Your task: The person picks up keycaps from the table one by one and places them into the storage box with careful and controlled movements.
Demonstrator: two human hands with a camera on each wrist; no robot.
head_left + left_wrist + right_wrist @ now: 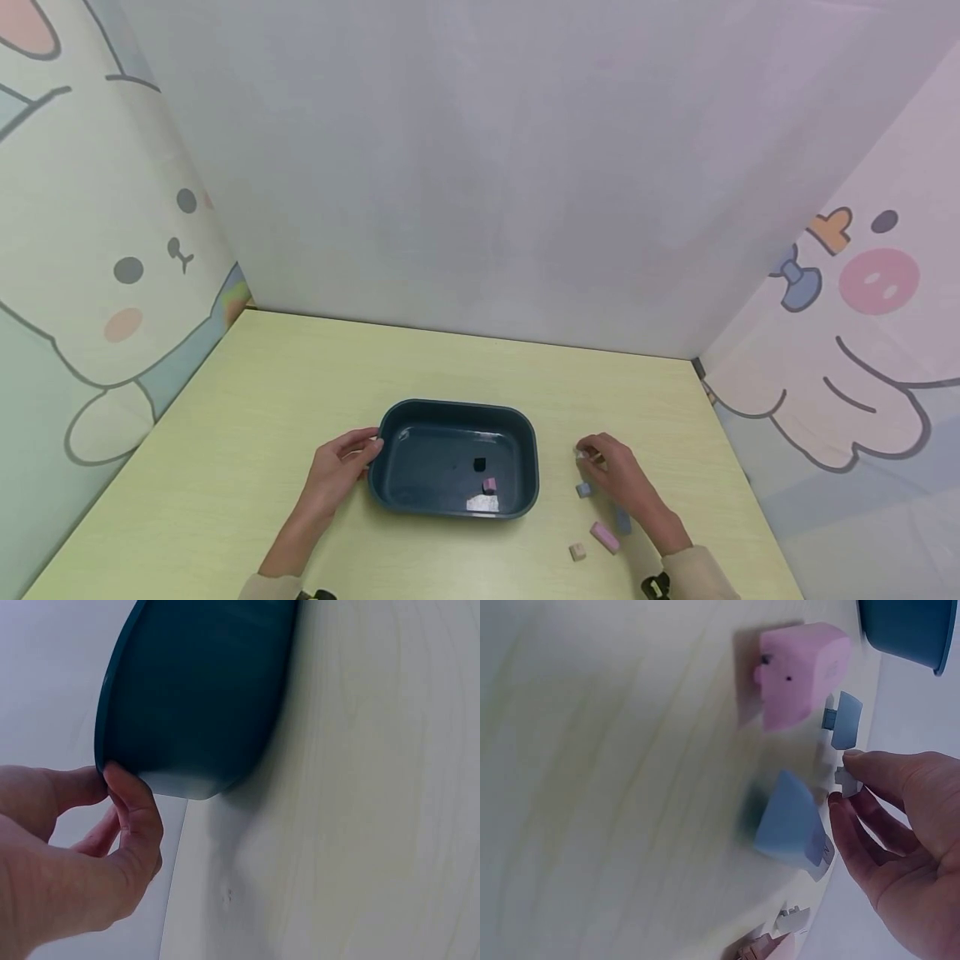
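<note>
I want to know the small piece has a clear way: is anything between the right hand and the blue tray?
Nothing visible. The right hand pinches a small pale piece just right of the blue tray; bare table lies between. The other loose pieces lie nearer the person.

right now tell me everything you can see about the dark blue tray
The dark blue tray is a shallow rounded rectangle, glossy like plastic, with a raised rim. It sits flat and upright on the pale yellow table. The left hand grips its left rim, fingers curled on the edge. Inside lie a black piece, a pink piece and a whitish piece.
</note>
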